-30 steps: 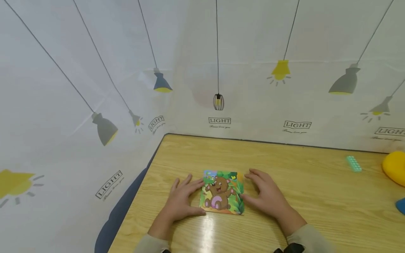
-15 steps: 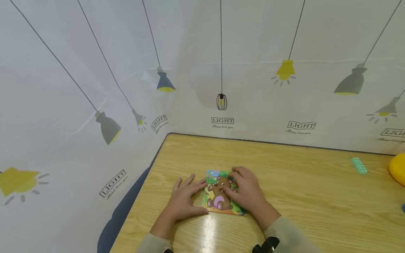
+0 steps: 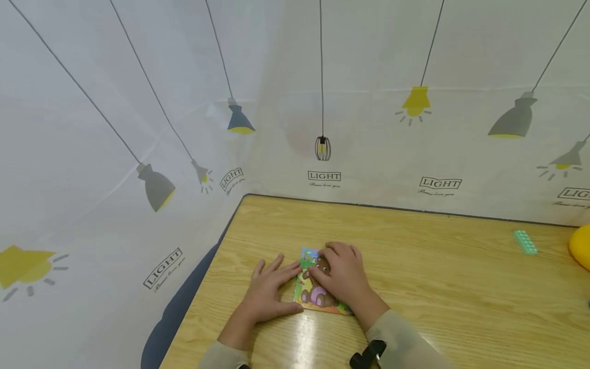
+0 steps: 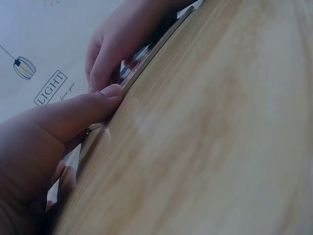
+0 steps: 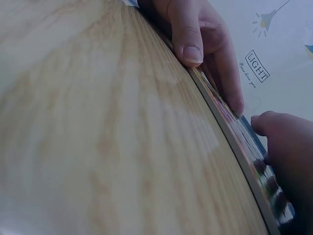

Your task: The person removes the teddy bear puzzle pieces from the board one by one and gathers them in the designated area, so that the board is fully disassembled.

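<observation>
A thin square board [image 3: 317, 296] printed with a brown bear lies flat on the wooden table. My left hand [image 3: 267, 296] is spread along its left side, with thumb and fingertips touching the edge and lower-left corner. Over the right half of the picture lies my right hand [image 3: 346, 274], its fingers loosely bent and covering part of the bear. In the right wrist view the board's side edge [image 5: 230, 134] shows some thickness, and my right thumb [image 5: 279, 128] hovers over or near its surface. The left wrist view shows my left thumb [image 4: 110, 92] against the board's corner.
A mint-green studded brick [image 3: 525, 242] lies toward the back right of the wooden table [image 3: 415, 246]. Beyond it a yellow rounded object [image 3: 582, 247] is cut off by the frame. A lamp-patterned white wall covering [image 3: 369, 128] borders the table's back and left.
My right hand has moved left from beside the board's right edge to over the picture, hiding more of the bear. My left hand has stayed at the left edge.
</observation>
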Tool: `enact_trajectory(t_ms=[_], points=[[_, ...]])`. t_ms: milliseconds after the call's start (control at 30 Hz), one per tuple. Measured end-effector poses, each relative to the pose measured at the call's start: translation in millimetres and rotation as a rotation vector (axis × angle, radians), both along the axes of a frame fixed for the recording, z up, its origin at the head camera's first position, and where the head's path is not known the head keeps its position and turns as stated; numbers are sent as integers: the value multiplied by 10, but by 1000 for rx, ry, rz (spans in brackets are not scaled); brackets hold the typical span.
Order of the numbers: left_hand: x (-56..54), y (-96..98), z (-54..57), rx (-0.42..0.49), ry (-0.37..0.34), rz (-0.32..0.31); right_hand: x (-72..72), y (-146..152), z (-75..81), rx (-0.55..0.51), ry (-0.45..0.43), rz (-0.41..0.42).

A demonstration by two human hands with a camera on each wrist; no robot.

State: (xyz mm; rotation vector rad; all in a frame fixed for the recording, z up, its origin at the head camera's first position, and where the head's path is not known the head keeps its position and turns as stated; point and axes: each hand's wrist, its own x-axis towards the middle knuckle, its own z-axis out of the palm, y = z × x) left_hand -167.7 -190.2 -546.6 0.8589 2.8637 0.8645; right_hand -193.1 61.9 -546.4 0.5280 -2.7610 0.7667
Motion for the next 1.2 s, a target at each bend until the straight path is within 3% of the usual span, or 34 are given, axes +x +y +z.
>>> enact_trajectory(t_ms=[367, 567, 867, 1200], points=[[-5, -61, -44, 7, -20, 8, -10, -147, 58, 51, -79, -112], [-6, -35, -58, 24, 10, -9, -50, -163, 119, 85, -123, -156], [7, -3, -32, 12, 7, -9, -119, -121, 236, 53, -332, -144], [-5, -21, -2, -5, 20, 1, -173, -129, 280, 39, -353, -130]])
